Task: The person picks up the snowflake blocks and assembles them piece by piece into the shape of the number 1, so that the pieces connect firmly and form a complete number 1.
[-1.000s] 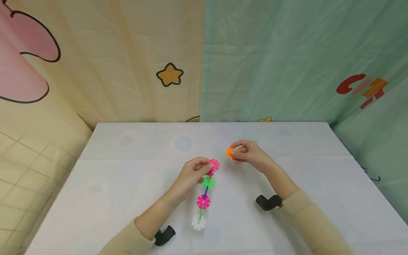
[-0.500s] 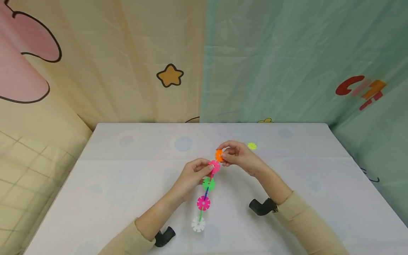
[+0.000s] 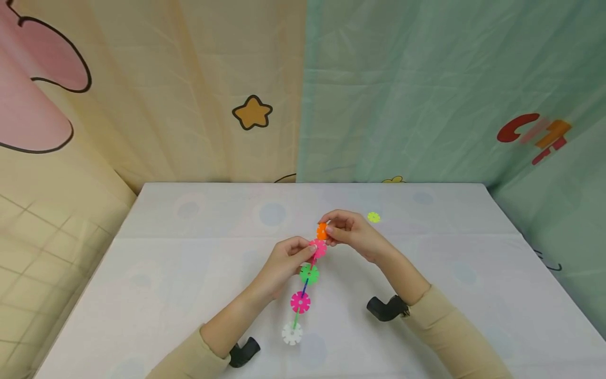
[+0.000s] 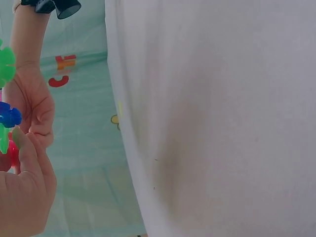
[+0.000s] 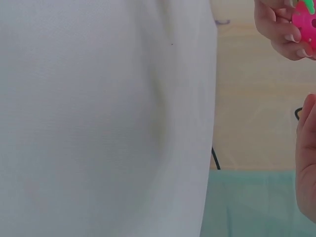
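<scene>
A chain of notched plastic snowflake discs hangs from my left hand [image 3: 283,266], which pinches the pink disc [image 3: 320,249] at its top between thumb and fingers. Below that come a green disc [image 3: 310,274], a magenta disc [image 3: 300,302] and a white disc [image 3: 292,333], joined by discs seen edge-on, among them a blue disc [image 4: 10,117]. My right hand [image 3: 352,234] pinches an orange snowflake disc [image 3: 321,231], its lower edge right at the pink disc's top rim. In the right wrist view the orange disc is out of sight.
A yellow snowflake disc [image 3: 374,217] lies on the white-covered table [image 3: 189,295], behind my right hand. Black camera mounts [image 3: 387,308] stick out from both wrists. Printed curtains [image 3: 402,95] stand behind the table and along its sides.
My right hand has carried the orange disc left to the pink disc, uncovering the yellow disc behind it. The left hand stays almost in place; the chain's lower end has swung slightly left.
</scene>
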`<state>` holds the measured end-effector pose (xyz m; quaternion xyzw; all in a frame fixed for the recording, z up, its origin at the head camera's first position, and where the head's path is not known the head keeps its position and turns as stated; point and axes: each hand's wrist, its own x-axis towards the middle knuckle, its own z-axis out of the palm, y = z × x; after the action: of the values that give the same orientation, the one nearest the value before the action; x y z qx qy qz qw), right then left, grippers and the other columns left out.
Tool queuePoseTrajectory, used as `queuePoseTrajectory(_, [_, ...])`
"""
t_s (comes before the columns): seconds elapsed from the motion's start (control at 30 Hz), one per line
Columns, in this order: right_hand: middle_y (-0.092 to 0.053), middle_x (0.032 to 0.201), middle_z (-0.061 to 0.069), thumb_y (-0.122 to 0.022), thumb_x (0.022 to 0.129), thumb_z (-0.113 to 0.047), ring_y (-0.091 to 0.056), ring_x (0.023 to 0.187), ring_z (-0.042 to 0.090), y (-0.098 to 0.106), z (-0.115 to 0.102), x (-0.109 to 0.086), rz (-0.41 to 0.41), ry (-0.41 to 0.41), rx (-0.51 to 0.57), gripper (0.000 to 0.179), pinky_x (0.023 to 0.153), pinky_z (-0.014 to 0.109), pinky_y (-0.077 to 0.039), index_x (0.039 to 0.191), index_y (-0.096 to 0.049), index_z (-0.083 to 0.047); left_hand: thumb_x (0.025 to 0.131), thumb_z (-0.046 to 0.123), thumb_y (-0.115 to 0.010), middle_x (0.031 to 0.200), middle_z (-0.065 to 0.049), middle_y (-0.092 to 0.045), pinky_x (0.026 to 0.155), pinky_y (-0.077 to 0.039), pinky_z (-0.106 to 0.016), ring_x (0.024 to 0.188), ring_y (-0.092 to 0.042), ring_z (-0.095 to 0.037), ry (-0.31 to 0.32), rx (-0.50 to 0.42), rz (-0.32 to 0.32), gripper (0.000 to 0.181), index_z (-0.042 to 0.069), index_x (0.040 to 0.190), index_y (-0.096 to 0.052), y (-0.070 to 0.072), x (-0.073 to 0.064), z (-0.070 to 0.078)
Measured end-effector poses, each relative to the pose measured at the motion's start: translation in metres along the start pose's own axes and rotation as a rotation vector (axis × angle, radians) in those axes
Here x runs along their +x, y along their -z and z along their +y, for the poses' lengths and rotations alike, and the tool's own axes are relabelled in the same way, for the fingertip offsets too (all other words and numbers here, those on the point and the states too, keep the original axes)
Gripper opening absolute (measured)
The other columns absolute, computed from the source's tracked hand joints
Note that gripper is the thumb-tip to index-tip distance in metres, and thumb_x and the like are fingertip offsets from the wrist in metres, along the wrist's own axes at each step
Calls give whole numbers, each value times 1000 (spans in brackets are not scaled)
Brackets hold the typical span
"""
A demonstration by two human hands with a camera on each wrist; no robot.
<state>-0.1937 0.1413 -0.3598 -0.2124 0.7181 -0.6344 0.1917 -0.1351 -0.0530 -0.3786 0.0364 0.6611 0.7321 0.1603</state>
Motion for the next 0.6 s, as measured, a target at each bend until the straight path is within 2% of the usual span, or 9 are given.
queuePoseTrajectory(0.27, [-59, 86, 5, -51, 94, -3, -58, 72, 14, -1, 1, 0, -11, 7, 11, 27, 72, 25, -52, 113, -48, 15, 92, 17, -59, 75, 0, -60, 60, -42, -20, 68, -55, -12, 8, 26, 9, 19, -1, 94, -60, 1, 0, 0])
queuePoseTrajectory(0.6, [-58, 83, 8, -52, 94, -5, -57, 73, 16, 0, 1, 3, -4, 50, -37, 19, 72, 26, -52, 107, -54, 9, 92, 17, -60, 77, -3, -61, 64, -46, -22, 69, -57, -13, 13, 9, 13, 20, -3, 98, -60, -1, 1, 1])
